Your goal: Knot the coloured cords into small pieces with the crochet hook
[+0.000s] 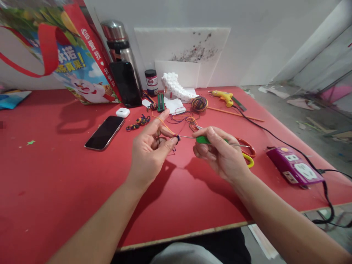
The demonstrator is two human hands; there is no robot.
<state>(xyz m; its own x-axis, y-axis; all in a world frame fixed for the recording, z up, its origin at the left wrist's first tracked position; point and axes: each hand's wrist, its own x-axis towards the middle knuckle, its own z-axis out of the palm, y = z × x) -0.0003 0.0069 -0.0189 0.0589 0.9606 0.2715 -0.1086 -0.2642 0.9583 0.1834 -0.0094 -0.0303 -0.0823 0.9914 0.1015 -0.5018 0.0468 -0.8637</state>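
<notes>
My left hand (151,150) pinches a small dark piece of crochet (177,139) between thumb and fingers, its index finger raised with an orange strand of yarn running over it. My right hand (220,150) is closed around the green handle of a crochet hook (202,140). The hook's thin metal shaft points left and its tip meets the crochet piece. Loose multicoloured yarn (187,119) lies behind the hands, near a wound yarn ball (199,104). Scissors (250,160) with orange and yellow handles lie partly hidden behind my right hand.
On the red table (82,198) lie a phone (105,132), an earbud case (123,112) and a crocheted strip (138,123). A second phone (126,84) leans against a thermos (114,31). To the right are a yellow glue gun (224,97), its cable and a purple box (295,167).
</notes>
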